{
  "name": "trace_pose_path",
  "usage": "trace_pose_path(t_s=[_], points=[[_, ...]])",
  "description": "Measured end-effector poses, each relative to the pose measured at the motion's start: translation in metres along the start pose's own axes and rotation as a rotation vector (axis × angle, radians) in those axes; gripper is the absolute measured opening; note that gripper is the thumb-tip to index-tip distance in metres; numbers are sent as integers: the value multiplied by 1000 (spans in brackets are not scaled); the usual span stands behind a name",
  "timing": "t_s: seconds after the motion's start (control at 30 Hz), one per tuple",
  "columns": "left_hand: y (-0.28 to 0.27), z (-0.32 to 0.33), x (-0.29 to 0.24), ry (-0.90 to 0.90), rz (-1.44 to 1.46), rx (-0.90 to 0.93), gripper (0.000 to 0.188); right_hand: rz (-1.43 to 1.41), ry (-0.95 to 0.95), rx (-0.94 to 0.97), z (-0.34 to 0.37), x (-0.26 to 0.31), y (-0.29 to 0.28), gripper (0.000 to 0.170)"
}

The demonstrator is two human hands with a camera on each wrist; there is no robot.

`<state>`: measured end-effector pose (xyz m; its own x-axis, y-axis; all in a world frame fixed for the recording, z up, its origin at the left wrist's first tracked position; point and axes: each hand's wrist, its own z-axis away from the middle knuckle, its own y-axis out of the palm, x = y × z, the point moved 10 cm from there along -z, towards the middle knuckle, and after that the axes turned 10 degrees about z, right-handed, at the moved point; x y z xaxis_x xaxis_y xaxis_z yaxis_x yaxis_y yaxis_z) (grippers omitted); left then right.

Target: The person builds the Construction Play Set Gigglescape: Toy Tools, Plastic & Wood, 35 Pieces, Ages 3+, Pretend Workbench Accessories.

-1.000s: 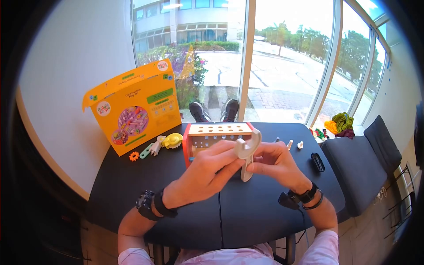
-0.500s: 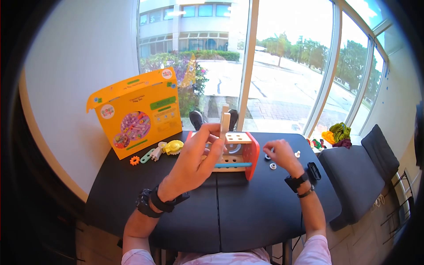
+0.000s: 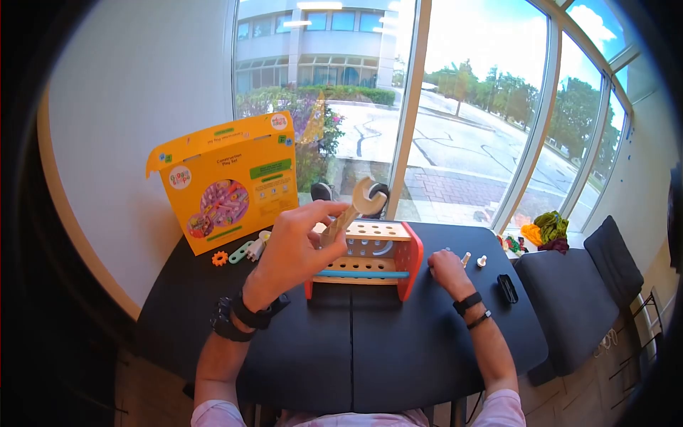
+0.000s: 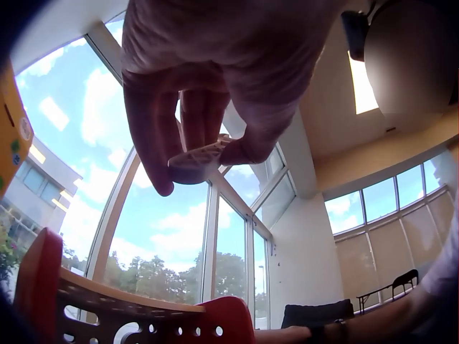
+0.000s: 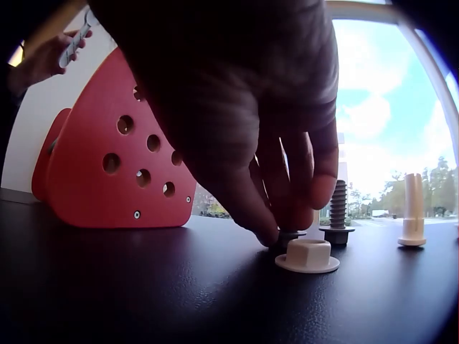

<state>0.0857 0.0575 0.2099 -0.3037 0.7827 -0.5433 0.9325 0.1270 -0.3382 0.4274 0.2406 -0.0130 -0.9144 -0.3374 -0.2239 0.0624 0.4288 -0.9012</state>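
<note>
My left hand [image 3: 295, 238] holds a cream wooden wrench [image 3: 364, 199] in the air, its open end pointing up and right, above the red and wooden workbench toy [image 3: 415, 265]. Thumb and fingertips pinch the wrench [image 4: 192, 166] in the left wrist view. My right hand [image 3: 448, 273] is down on the table to the right of the toy. In the right wrist view its thumb and fingers [image 5: 294, 208] close round a small grey flanged piece [image 5: 290, 236], mostly hidden. Just before it lies a cream nut [image 5: 308, 255]; behind stands a grey threaded bolt [image 5: 338, 211].
Cream pegs [image 3: 467, 259] stand right of my right hand, with a black object [image 3: 507, 289] beyond. An orange box [image 3: 231, 185] stands at the back left, an orange gear [image 3: 220, 259] and a green strip [image 3: 241, 252] by it. Windows rise behind the table.
My right hand has let go of the wrench and moved right, down to the small pieces. My left hand has moved left with the wrench, which has turned and now leans right.
</note>
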Motion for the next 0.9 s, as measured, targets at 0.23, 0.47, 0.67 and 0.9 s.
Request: trace_pose_path(t_s=[0.23, 0.47, 0.67, 0.9], points=[[10, 8, 6, 169, -350, 76, 36, -331, 45, -125, -10, -11, -54, 10], [29, 10, 8, 163, -379, 94, 35, -1230, 221, -339, 6, 17, -188, 15], [42, 16, 3, 237, -378, 90, 35, -1461, 139, -251, 17, 71, -206, 17], [44, 16, 2, 256, -401, 107, 32, -1612, 144, -228, 17, 74, -206, 16]])
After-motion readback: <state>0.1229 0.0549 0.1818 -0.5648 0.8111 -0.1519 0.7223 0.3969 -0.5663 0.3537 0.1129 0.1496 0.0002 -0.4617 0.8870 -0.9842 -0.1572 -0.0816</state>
